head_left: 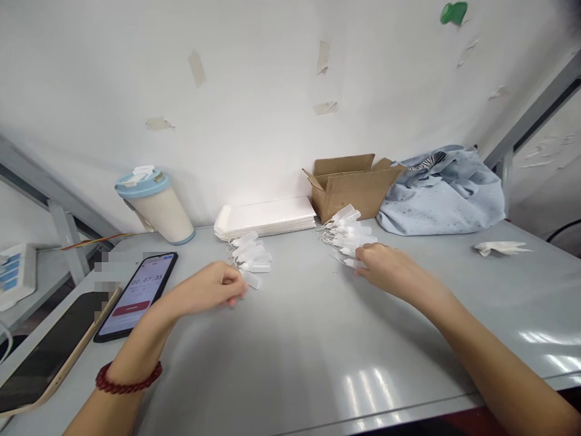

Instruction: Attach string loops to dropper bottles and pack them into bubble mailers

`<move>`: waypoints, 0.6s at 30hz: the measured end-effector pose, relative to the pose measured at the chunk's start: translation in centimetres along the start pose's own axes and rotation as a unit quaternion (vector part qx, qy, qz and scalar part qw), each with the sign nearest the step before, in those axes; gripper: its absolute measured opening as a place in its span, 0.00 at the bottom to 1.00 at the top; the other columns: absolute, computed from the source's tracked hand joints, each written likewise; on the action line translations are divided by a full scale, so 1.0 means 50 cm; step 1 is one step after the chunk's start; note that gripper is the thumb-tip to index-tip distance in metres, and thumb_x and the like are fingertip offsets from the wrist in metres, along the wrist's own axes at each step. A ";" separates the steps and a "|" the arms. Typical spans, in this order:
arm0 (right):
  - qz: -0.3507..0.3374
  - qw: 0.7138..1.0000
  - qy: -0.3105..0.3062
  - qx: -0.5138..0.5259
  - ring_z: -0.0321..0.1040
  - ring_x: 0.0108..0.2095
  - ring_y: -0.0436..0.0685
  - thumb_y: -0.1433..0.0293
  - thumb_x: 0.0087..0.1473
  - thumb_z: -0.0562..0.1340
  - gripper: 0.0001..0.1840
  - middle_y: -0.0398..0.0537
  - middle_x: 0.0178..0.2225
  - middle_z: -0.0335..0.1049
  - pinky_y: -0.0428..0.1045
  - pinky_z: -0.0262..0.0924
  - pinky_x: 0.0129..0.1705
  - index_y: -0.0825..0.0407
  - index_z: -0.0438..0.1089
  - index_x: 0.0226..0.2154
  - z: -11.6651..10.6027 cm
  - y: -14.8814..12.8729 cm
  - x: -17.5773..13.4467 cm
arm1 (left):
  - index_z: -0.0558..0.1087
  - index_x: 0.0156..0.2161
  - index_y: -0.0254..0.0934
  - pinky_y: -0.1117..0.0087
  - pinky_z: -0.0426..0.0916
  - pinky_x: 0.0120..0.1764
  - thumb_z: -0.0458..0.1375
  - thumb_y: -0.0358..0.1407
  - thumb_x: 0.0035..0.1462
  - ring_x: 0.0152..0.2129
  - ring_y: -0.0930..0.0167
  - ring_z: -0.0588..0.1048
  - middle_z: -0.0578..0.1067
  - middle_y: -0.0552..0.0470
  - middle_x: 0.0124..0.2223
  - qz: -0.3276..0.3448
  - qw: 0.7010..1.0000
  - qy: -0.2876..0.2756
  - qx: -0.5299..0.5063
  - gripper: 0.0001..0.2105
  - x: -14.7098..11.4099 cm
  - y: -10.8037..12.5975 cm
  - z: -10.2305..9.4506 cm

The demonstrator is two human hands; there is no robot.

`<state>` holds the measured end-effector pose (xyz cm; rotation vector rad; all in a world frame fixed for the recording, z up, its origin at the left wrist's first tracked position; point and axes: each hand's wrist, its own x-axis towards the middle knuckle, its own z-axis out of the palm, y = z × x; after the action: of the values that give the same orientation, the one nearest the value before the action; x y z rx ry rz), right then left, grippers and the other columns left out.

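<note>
Two bunches of small translucent plastic bottles with thin needle-like tips lie on the grey table. My left hand (218,286) is closed, its curled fingers at the tip end of the nearest bottle (252,279) of the left bunch (249,251). On the other side, my right hand (384,266) pinches the nearest bottle (353,263) of the right bunch (347,230); its fingers cover part of that bottle. The bottles in both bunches overlap, with their tips pointing mostly left.
Behind the bottles are a stack of white envelopes (272,217), an open cardboard box (349,191) and a light-blue cloth bag (445,200). A cream tumbler (166,212), a lit phone (138,293) and a dark phone (54,345) are left. Crumpled tissue (499,247) lies right.
</note>
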<state>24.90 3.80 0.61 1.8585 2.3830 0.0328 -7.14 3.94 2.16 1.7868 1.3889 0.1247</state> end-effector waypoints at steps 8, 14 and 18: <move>-0.069 0.993 0.008 0.095 0.67 0.28 0.55 0.70 0.54 0.58 0.06 0.49 0.29 0.70 0.47 0.55 0.26 0.53 0.69 0.28 0.002 -0.016 -0.012 | 0.67 0.26 0.37 0.74 0.61 0.24 0.53 0.43 0.52 0.21 0.72 0.68 0.70 0.55 0.22 0.018 0.999 0.028 -0.042 0.11 0.024 0.000 0.039; -0.185 0.950 0.064 0.244 0.65 0.30 0.54 0.68 0.54 0.58 0.08 0.49 0.32 0.67 0.48 0.60 0.32 0.54 0.71 0.34 0.008 -0.052 -0.022 | 0.67 0.27 0.37 0.73 0.61 0.25 0.52 0.44 0.55 0.21 0.73 0.68 0.70 0.55 0.23 0.045 0.996 -0.011 -0.078 0.13 0.018 0.018 0.056; -0.228 0.932 0.078 0.269 0.65 0.32 0.54 0.69 0.54 0.59 0.09 0.50 0.35 0.65 0.49 0.61 0.34 0.54 0.70 0.38 0.018 -0.071 -0.026 | 0.69 0.44 0.38 0.73 0.63 0.26 0.50 0.47 0.58 0.24 0.73 0.69 0.73 0.54 0.29 0.076 0.987 -0.022 -0.142 0.16 0.018 0.029 0.082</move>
<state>21.88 1.60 -0.48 1.4424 3.1126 -0.5907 -3.49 2.42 0.15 1.6430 1.1398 0.3441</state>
